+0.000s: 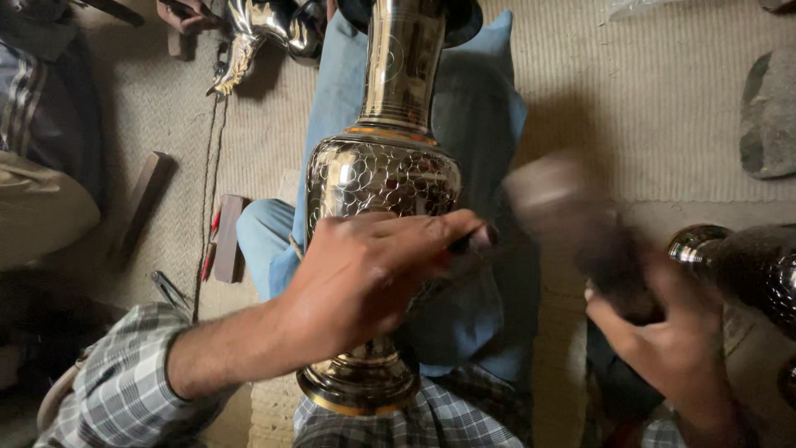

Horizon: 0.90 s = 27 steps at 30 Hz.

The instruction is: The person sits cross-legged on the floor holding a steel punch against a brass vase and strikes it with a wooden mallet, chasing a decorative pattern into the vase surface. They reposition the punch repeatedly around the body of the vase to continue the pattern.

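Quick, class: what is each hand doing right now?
Left hand: closed on a small dark tool, resting against the brass vase.
Right hand: gripping a blurred wooden mallet.

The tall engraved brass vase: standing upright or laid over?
Laid over. The tall engraved brass vase lies lengthwise along the person's lap on a blue cloth, foot toward the person, neck pointing away, steadied by the left hand.

Single head-worn view, looking steeply down from close above onto a lap and the woven beige floor mat; engraved brass vase filling the centre, very near the lens.
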Tool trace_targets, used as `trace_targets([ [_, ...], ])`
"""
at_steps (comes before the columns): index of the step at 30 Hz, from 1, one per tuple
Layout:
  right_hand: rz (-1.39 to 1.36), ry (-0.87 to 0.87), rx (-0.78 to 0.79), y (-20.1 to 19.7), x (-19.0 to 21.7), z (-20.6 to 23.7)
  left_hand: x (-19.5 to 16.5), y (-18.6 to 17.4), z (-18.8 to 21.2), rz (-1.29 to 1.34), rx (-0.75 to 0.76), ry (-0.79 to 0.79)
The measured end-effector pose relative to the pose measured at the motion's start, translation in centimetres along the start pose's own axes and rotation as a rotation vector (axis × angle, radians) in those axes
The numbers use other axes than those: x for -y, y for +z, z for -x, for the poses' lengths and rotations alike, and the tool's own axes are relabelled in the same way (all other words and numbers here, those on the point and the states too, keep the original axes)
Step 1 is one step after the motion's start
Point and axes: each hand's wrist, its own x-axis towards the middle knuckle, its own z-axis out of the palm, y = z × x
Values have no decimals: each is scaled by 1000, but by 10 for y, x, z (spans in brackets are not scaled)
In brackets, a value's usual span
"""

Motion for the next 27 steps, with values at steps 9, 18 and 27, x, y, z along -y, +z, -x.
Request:
trace_targets([
  [9, 383, -269, 45, -17, 31, -37, -5, 17, 26, 143, -343, -249],
  [18, 252, 69, 152, -42, 53, -51, -6, 28, 28, 23, -464, -146],
  [27, 483, -135, 284, -43, 29, -42, -8, 8, 10, -76, -161, -109],
])
